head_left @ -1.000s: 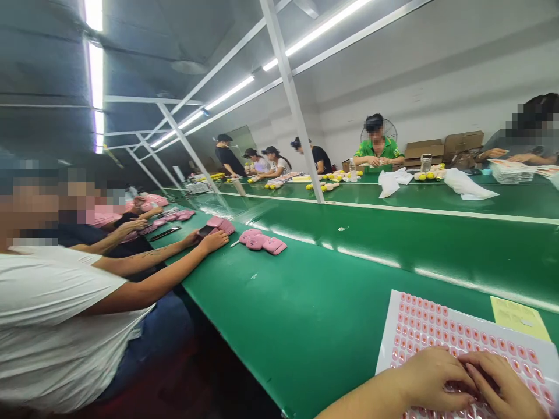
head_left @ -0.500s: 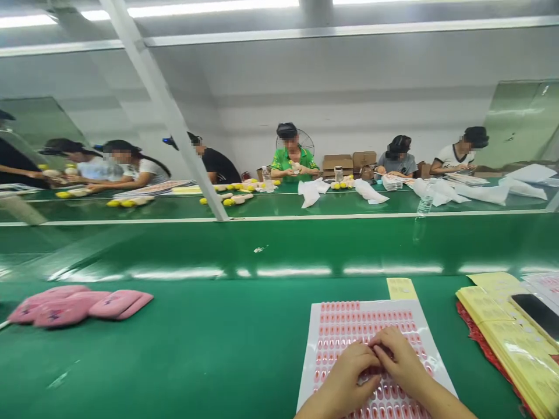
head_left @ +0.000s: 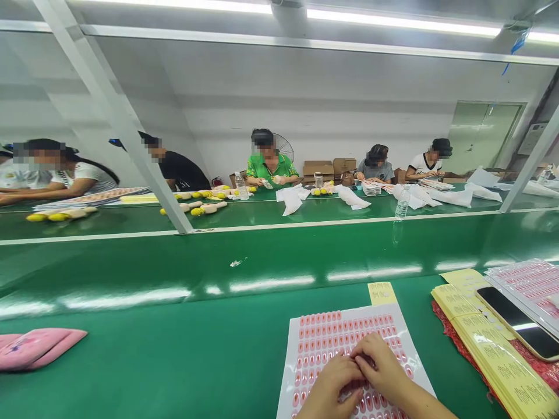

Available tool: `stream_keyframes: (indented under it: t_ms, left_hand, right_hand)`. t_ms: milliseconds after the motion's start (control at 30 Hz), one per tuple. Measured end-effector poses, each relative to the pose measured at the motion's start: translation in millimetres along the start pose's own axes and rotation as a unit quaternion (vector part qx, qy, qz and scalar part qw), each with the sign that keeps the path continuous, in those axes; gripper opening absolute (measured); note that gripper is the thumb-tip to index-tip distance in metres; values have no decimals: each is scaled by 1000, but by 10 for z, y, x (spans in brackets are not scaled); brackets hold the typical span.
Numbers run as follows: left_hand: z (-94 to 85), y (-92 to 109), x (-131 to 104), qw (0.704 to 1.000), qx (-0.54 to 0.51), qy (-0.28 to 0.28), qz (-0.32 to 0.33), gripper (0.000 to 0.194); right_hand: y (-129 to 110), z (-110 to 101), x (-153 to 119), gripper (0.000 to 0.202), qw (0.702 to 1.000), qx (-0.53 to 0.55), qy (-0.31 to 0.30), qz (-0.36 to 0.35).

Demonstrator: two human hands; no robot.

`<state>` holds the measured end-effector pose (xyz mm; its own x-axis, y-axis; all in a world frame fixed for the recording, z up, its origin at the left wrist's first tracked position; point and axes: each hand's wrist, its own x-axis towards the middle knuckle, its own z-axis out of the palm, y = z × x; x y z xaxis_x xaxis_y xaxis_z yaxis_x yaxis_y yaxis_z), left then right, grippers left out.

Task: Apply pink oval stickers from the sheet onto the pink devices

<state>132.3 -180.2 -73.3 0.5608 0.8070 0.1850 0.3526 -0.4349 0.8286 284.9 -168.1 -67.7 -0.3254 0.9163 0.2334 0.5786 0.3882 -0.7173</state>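
Green below, bending the left hand and right hand over a white sheet of pink press-on nails. Curling both narrow, fingertips nearly meeting; not managing to tell from here whether pinching a nail or only touching one. Showing rows laid out across much of the sheet, with the top row stopping partway along and white showing beyond. Covering the lower middle with fingers and wrists, so hiding how complete that part is. Overlooking a yellow card at the far edge. Running green counter leftward to a pink padded fabric piece; meeting, on the right, yellow cards, a phone and red wrapping, probably bubble wrap. Allowing wider travel leftward than rightward, beside those stacked edges.
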Motion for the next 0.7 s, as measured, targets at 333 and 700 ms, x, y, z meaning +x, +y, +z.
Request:
stream_keyframes:
  t_ms: [333,700]
  left_hand:
    - [-53,148,-4,1000,-1,9,6,31]
    - [-48,171,-25,1000,7,1,-7,37]
  right_hand:
    - [4,-6,-1,16,1000,0,-1,-1]
    - [-11,-15,-7,16,1000,-3,1,-4]
